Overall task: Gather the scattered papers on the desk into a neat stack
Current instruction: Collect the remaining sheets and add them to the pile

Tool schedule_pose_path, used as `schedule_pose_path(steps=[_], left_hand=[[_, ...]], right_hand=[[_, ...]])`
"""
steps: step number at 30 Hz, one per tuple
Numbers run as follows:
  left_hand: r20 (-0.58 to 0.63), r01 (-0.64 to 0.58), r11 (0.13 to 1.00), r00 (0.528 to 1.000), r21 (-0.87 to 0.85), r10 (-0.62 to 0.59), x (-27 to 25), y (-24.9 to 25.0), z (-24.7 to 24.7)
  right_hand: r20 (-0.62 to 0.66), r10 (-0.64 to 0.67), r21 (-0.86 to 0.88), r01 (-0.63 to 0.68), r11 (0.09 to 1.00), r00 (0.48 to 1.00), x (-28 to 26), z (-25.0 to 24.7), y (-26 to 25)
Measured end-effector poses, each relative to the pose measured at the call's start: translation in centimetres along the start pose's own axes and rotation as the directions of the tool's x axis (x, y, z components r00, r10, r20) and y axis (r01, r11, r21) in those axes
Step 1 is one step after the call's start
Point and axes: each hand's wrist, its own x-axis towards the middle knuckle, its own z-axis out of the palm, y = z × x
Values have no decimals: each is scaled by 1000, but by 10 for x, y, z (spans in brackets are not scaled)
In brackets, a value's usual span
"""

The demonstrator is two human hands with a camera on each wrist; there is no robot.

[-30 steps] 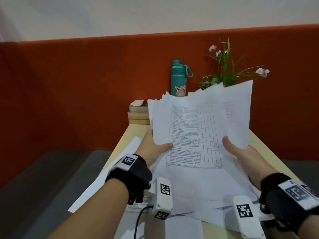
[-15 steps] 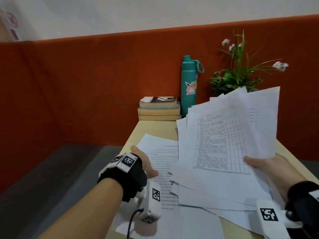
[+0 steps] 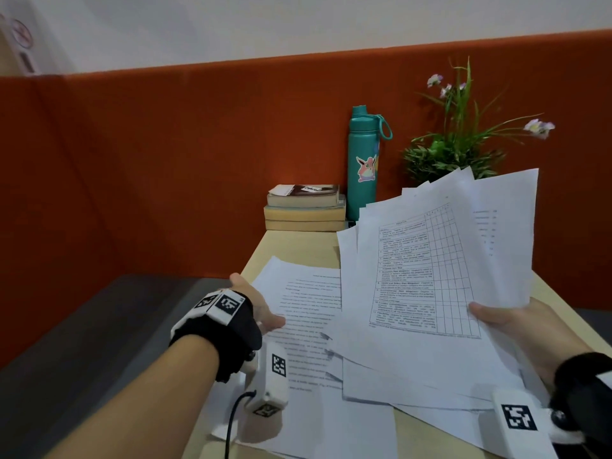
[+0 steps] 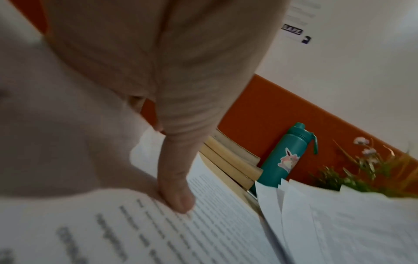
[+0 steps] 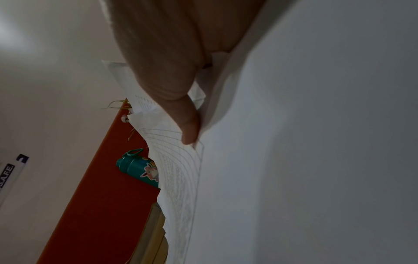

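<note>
My right hand (image 3: 506,321) grips a fanned bundle of white papers (image 3: 430,270), tilted up over the right side of the desk; a sheet with a printed table faces me. In the right wrist view the thumb (image 5: 187,125) presses on that bundle (image 5: 294,160). My left hand (image 3: 261,313) pinches the left edge of a text sheet (image 3: 308,313) lying on the desk. The left wrist view shows the thumb (image 4: 176,192) on top of this sheet (image 4: 203,223), with fingers underneath. More loose sheets (image 3: 331,419) lie near the front edge.
A wooden desk (image 3: 298,246) stands against an orange partition (image 3: 165,160). At the back stand a stack of books (image 3: 306,207), a teal bottle (image 3: 362,164) and a potted plant (image 3: 457,144). Left of the desk the grey floor (image 3: 82,342) drops away.
My left hand let go of the bundle and moved down left to take the text sheet's edge. The right hand carried the bundle to the right and lower.
</note>
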Motion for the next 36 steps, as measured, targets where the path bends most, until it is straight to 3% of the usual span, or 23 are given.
schedule_pose_path(steps=[2, 6, 8, 12, 16, 18, 20, 23, 25, 27, 30, 33, 36], left_hand=[[29, -7, 999, 1000, -51, 8, -2, 1, -7], [162, -148, 988, 977, 39, 140, -3, -4, -14], [137, -161, 984, 976, -70, 170, -3, -10, -19], [-140, -309, 886, 951, -345, 276, -15, -8, -58], [-437, -527, 747, 829, -405, 348, -41, -2, -114], [-528, -597, 650, 780, -470, 335, -55, -2, -131], [-552, -631, 540, 767, -557, 328, -65, -1, -140], [-463, -561, 425, 827, -710, 318, -62, 8, -130], [-305, -427, 403, 892, -809, 334, -48, 15, -106], [-142, -286, 400, 925, -871, 353, -40, 18, -73], [12, -178, 416, 909, -892, 416, -34, 23, -26], [92, -120, 422, 890, -898, 447, -33, 26, 1], [149, -90, 433, 860, -897, 488, -25, 24, 12]], right_hand=[[-2, -6, 6, 6, 1000, 1000, -1, 0, -1], [-17, -2, -11, 2, 1000, 1000, 0, -2, 1], [-20, 0, -4, 0, 1000, 1000, 0, -2, 1], [-56, -22, 46, 25, 999, 998, 0, -7, -1], [-91, -67, 114, 77, 990, 994, -2, -14, -13], [-114, -89, 118, 102, 988, 990, -2, -16, -16], [-109, -109, 136, 123, 983, 988, -5, -14, -19], [-32, -115, 173, 119, 978, 993, -17, -3, -28], [43, -128, 196, 117, 974, 991, -21, 5, -30], [116, -137, 206, 111, 972, 984, -21, 13, -29], [174, -160, 209, 122, 970, 972, -21, 21, -29], [301, -186, 176, 137, 975, 935, -29, 29, -31], [290, -173, 153, 133, 979, 941, -30, 37, -29]])
